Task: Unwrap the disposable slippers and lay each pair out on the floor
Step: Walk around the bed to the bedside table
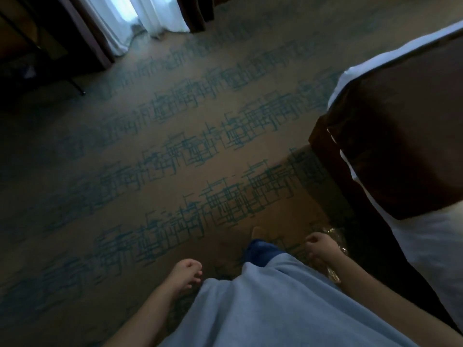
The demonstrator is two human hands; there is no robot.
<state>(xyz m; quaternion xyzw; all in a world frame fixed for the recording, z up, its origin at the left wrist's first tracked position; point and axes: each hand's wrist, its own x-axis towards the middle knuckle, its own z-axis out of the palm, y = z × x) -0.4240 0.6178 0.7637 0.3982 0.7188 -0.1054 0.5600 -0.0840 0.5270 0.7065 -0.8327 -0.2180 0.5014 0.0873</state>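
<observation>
**Two empty hands, no slippers in plain sight**

Both hands hang low at the bottom of the view, on either side of a pale blue garment (pixel 263 304) that fills the lower middle. The left hand (pixel 186 272) is loosely curled, fingers bent inward, with nothing visible in its grip. The right hand (pixel 319 247) is also half-closed into a loose fist; nothing clearly sits inside it, though it hovers just above something shiny.

That shiny thing looks like crinkled clear plastic wrap (pixel 334 237) lying on the carpet (pixel 150 151) close to the corner of the bed (pixel 400 136), with more of it glinting lower down beside the right forearm. It may be wrapping from the slippers, but the dim, blurred picture does not let me say whether anything is inside. A small pale tan shape (pixel 258 232) pokes out past a dark blue patch (pixel 260 250) just ahead of the garment; it could be the tip of a slipper or a foot, and I cannot tell which.

Judging by the relaxed, empty hands and the head turned toward open floor, the person seems to be between steps, perhaps moving or looking for a spot. The wide patterned carpet ahead, running toward the white curtain (pixel 140 16), offers plenty of free room for laying a pair out beside the bed.
</observation>
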